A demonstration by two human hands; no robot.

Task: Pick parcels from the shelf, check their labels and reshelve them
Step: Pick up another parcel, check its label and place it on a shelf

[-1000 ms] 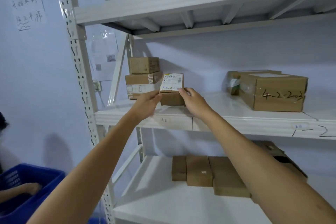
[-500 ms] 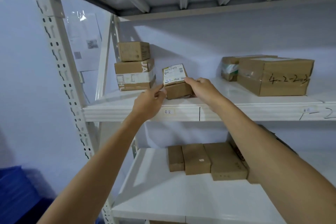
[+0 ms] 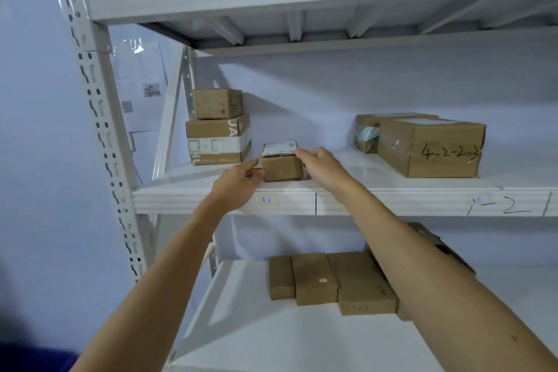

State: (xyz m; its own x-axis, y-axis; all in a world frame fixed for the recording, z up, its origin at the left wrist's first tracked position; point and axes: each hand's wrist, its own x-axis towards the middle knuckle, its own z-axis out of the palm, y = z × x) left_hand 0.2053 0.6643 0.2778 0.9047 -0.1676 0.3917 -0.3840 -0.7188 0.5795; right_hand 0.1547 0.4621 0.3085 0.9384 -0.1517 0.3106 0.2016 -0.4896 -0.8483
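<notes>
A small brown parcel (image 3: 282, 166) with a white label on its top rests flat near the front edge of the middle shelf (image 3: 392, 199). My left hand (image 3: 238, 183) pinches its lower left side with thumb and fingertips. Over on the parcel's right, my right hand (image 3: 324, 164) is pressed against it, with fingertips on the top right corner by the label. Both forearms reach up from below.
Two stacked boxes (image 3: 217, 139) stand left of the parcel. To the right is a taped box marked 4-2-203 (image 3: 431, 148), with another box (image 3: 367, 133) behind it. Several flat boxes (image 3: 317, 279) lie on the lower shelf. The slotted rack post (image 3: 99, 118) rises at left.
The parcel was held tilted with its label facing me; now it lies flat on the shelf, label up. Both hands followed it down and stay on its sides.
</notes>
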